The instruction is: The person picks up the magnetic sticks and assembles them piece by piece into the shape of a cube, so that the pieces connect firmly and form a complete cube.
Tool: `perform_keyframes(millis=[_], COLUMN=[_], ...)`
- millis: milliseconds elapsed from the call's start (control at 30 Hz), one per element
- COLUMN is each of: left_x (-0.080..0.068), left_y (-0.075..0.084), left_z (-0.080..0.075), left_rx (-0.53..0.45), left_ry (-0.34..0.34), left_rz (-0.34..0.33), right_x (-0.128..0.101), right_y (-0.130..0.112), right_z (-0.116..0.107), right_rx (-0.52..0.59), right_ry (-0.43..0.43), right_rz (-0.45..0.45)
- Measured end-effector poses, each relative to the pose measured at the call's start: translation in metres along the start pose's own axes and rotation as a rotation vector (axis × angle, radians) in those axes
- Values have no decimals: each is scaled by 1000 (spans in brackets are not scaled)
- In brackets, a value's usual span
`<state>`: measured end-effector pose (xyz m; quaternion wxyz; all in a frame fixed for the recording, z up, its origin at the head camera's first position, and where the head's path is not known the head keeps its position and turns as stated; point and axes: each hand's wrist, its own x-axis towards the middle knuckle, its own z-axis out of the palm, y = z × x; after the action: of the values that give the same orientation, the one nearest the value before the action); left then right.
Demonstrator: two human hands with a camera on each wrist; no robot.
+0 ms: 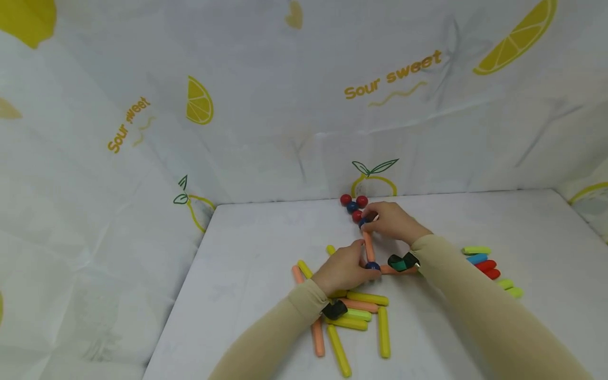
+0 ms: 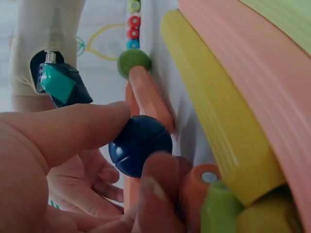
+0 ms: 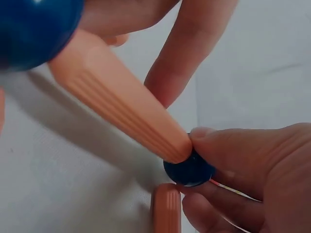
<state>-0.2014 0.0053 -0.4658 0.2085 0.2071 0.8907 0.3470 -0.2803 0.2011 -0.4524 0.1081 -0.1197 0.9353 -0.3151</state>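
Thumb and fingers of my left hand [image 1: 343, 268] pinch the near blue ball [image 1: 372, 266], while my right hand [image 1: 393, 220], a little farther out, pinches the far blue ball [image 1: 363, 223]. Between my two hands one orange bar [image 1: 369, 247] links the pair, an end meeting each ball. A second orange bar [image 1: 398, 270] runs rightward from beside my left fingertips and passes under my right wrist; my left wrist view shows a green ball [image 2: 133, 63] out that way. A third orange bar [image 3: 167, 208] has its end just beside the far blue ball, close to my right fingertips — I cannot tell whether they touch.

I take the step in hand to be joining bars and balls, with the corner in my right hand the one being settled. The next move, as I judge it, calls for a still left hand and a gentle right one, bringing ball and bar end together — a hard twist could pull the linking bar loose.

Just past my right fingers sit red balls [image 1: 346, 200] around another blue ball [image 1: 352, 207]. Loose yellow bars [image 1: 339, 351] and more orange bars [image 1: 318, 339] lie on the table [image 1: 233, 264] around and below my left wrist. Right of my right sleeve [image 1: 480, 295] rest red bars [image 1: 485, 265] and a blue bar [image 1: 477, 258].
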Motion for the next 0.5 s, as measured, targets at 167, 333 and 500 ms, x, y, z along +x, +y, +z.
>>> perform_keyframes(millis=[167, 333, 500], left_x=[1, 2, 1], left_y=[1, 2, -1], left_z=[0, 0, -1], left_rx=[6, 16, 17], left_ry=[30, 36, 36], left_rz=[-10, -15, -66], right_x=[-1, -5, 1], right_y=[2, 5, 12], right_z=[-3, -10, -6], right_rx=[-56, -55, -96], right_ry=[11, 25, -3], right_rz=[-15, 16, 41])
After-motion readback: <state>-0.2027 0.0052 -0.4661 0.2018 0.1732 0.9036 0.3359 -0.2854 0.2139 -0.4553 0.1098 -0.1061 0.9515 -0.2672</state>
